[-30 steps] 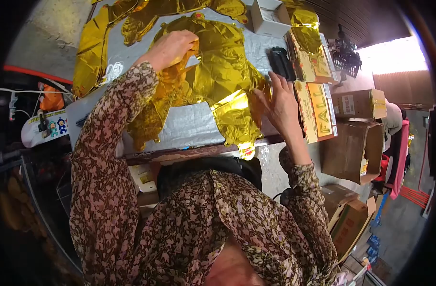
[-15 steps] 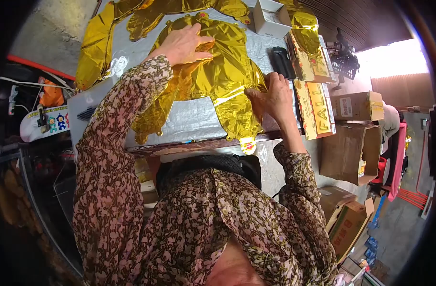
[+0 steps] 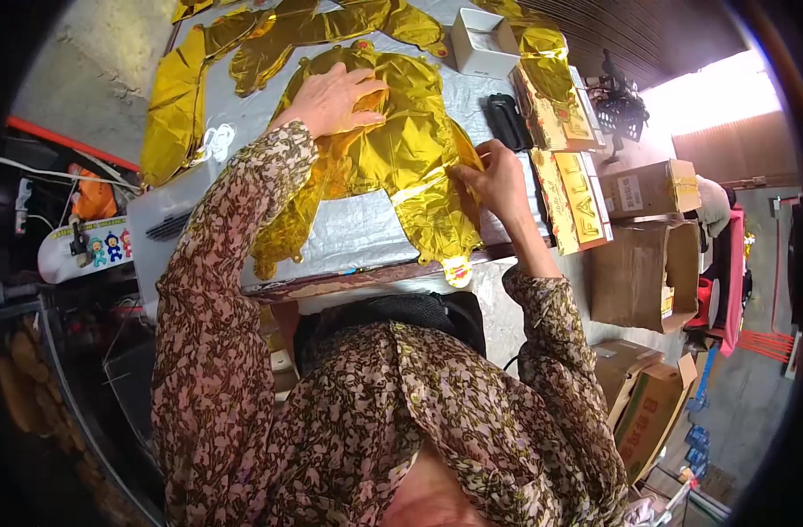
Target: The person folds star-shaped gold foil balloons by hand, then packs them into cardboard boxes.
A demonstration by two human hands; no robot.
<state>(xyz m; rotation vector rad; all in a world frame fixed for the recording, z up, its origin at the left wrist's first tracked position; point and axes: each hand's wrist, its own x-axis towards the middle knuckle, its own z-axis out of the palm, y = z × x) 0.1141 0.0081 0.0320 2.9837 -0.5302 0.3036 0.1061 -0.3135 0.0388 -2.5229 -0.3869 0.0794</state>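
Note:
A flat, uninflated gold foil balloon (image 3: 406, 145) lies on the silver-covered table, its two lower limbs reaching toward the near edge. My left hand (image 3: 331, 101) rests on its upper left part, fingers spread over the creased foil. At the balloon's right edge, my right hand (image 3: 498, 180) has thumb and fingers closed on a raised fold of the foil. A white tab with a red mark (image 3: 457, 270) shows at the tip of the right limb, just over the table edge.
More gold foil pieces (image 3: 177, 101) lie along the left and far sides. To the right are a white open box (image 3: 485, 42), a black case (image 3: 508, 121) and printed "FALL" boxes (image 3: 572, 200). A clear plastic bin (image 3: 160, 224) stands left; cardboard boxes (image 3: 634, 272) are stacked right.
The left hand has shifted slightly down and left over the foil. My right hand stays at the balloon's right edge, its fingers a little more curled. The whole view has tilted slightly.

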